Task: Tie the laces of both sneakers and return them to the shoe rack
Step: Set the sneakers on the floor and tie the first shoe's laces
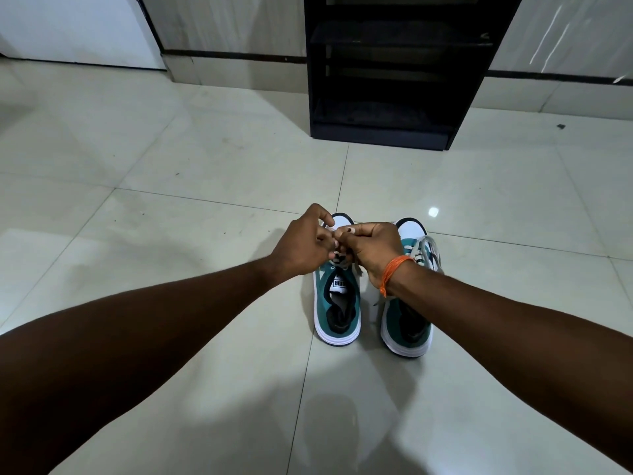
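Starting at the left, a white door (68, 25) is standing against the far wall, and the pale glossy tiled floor (171, 200) is running from it toward the person. The person's bare left forearm is reaching in from the lower left, and the left hand (301, 245) is hovering over the front half of the nearer sneaker (337, 303), its fingers curled and pinching a bit of that shoe's laces (356, 269) between thumb and forefinger. Right against it, the right hand (370, 248) is meeting it knuckle to knuckle, fingers also curled and gripping the same laces, so both hands are sitting directly above the shoe's eyelets while its heel opening is showing below them. An orange thread band (394, 272) is wrapping the right wrist. Just beside the first shoe, toes pointing the same way, the second sneaker (407, 323) is resting flat on the floor, partly under the right wrist, with its own grey laces (424, 248) lying looped on top; I cannot tell whether they are knotted. Farther back, a little right of centre and well apart from the shoes, the black shoe rack (394, 97) is standing against the wall, its shelves too dark to count. Counting up: two hands, two teal-and-white sneakers, one rack, one wrist band.
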